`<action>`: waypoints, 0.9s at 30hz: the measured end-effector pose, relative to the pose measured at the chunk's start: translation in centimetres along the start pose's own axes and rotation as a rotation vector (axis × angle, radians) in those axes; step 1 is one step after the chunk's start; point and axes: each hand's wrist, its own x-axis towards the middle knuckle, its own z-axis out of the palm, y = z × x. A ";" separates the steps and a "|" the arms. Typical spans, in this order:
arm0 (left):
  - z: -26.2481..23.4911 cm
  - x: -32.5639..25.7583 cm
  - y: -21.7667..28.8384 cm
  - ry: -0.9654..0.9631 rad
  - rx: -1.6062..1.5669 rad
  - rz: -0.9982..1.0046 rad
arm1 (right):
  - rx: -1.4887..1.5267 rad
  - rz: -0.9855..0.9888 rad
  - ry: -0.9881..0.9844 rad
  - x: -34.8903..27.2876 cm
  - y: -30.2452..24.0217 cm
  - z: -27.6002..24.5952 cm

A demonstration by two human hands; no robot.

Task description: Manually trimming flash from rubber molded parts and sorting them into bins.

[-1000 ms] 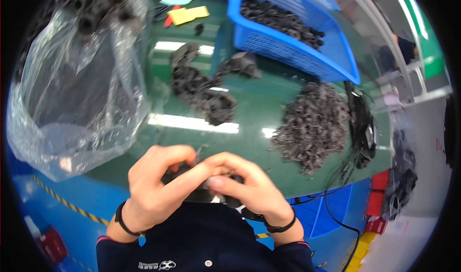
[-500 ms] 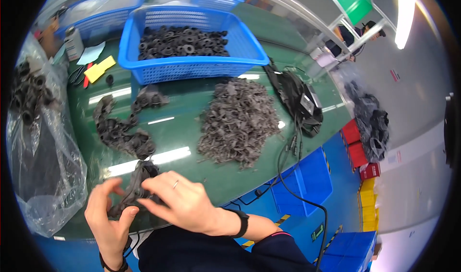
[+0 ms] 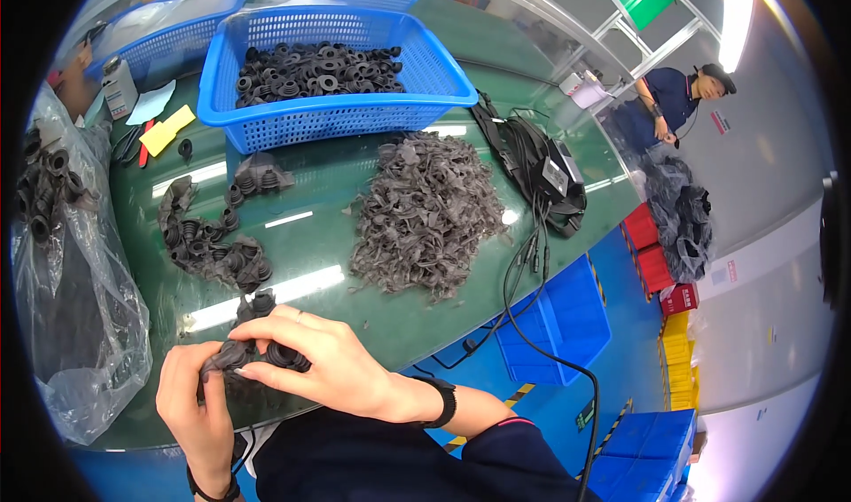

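Both hands pinch a bunched strip of dark rubber parts (image 3: 233, 356) above the desk (image 3: 403, 325), at eight o'clock in the view.
Its upper end points to about twelve o'clock, while a ringed piece under the right hand (image 3: 332, 364) points toward four; the fingers hide the middle, so one long axis is hard to tell. The left hand (image 3: 195, 404) nips its lower-left side; half a second ago that hand was spread wider and the strip stretched more plainly from one to seven o'clock. From the hands, the grey scrap pile (image 3: 427, 218) lies at two o'clock, as before.
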 end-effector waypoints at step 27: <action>0.1 -1.2 -2.1 -0.081 -0.056 -0.009 | 0.060 -0.004 -0.061 -0.8 1.4 1.3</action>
